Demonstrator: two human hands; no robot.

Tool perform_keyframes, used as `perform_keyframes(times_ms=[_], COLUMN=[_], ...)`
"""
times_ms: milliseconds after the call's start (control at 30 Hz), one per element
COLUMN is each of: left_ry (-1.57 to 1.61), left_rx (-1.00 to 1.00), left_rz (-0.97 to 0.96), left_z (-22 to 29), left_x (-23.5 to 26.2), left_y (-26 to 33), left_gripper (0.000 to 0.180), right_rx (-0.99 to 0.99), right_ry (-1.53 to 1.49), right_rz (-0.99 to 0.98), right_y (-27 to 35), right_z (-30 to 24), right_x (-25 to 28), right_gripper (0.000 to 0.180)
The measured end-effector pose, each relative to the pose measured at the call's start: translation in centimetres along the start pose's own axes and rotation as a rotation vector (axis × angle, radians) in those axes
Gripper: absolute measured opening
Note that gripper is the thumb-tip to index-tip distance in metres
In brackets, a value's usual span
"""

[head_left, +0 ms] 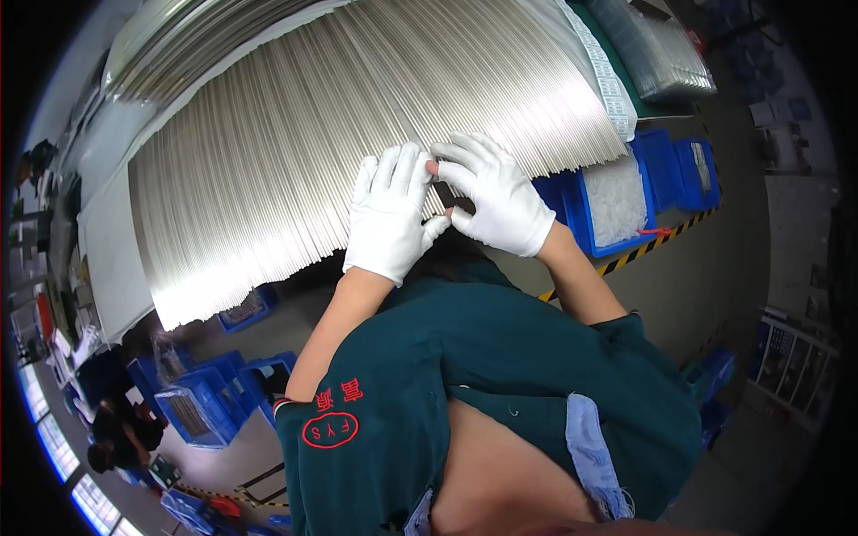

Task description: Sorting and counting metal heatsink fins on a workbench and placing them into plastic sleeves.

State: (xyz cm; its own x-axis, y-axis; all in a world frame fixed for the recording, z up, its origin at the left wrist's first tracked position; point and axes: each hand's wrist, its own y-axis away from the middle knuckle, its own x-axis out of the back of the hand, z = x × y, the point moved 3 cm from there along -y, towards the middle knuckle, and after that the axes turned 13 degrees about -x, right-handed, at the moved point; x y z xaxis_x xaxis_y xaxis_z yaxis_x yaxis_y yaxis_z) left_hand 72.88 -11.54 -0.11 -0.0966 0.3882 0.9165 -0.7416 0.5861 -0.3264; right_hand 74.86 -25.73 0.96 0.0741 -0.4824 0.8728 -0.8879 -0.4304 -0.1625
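Both my hands wear white gloves and meet at the near edge of a wide layer of long thin silver rods (pixel 295 161) laid side by side on a table. My left hand (pixel 391 214) rests palm down on the rod ends with its fingers together. My right hand (pixel 494 192) pinches a small dark flat piece (pixel 452 198) between thumb and forefinger, right beside the left hand. I wear a dark green short-sleeved top.
White sheeting (pixel 107 259) lies under the rods. Blue bins (pixel 617 201) stand right of the table, one filled with white material. More blue crates (pixel 201 402) sit on the floor at lower left, near another person (pixel 116 433). Yellow-black floor tape (pixel 657 243) runs along the bins.
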Motion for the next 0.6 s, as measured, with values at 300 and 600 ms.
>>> perform_keyframes(times_ms=[300, 600], left_ry=[-0.039, -0.074], left_rx=[0.025, 0.055], left_rz=[0.037, 0.007], left_z=[-0.08, -0.21], left_x=[0.01, 0.31], left_y=[0.43, 0.83], left_gripper=[0.065, 0.067], right_rx=[0.019, 0.014], right_ry=[0.069, 0.027], right_rz=[0.0, -0.011], right_y=[-0.23, -0.63], right_z=[-0.6, -1.21], right_x=[-0.09, -0.8], right_gripper=[0.046, 0.044])
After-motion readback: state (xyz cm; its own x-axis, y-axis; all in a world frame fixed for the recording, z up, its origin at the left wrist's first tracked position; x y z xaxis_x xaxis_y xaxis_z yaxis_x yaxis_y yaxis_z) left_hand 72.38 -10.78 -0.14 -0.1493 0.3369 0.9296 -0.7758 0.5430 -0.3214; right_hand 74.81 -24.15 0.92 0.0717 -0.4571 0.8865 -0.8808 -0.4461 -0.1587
